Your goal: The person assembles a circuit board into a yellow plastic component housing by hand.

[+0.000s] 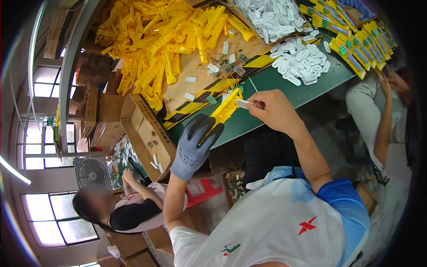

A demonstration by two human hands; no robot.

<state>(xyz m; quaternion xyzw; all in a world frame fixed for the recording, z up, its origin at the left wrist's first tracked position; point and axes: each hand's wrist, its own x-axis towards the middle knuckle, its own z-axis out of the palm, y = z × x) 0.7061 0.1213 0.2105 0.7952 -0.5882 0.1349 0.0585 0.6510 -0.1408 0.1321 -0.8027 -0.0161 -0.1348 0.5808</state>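
Note:
My left hand (194, 144), in a grey glove with dark fingertips, is closed around the lower end of a yellow plastic casing (226, 107). The casing is tilted, its ribbed hollow side showing. Bare, my right hand (279, 112) pinches a small white plastic piece (242, 103) between thumb and fingers, its far end right against the casing; whether it touches cannot be seen. Just beyond the casing, small green circuit boards (227, 69) with thin wires lie in a tangle on the bench, several white pieces (191, 80) scattered near them.
A big heap of yellow casings (164, 35) fills the far left. White pieces (300, 62) are piled on the green bench, with filled yellow casings (362, 46) in rows at far right. An open cardboard box (147, 133) stands left. Co-workers sit at left (138, 207) and right (378, 107).

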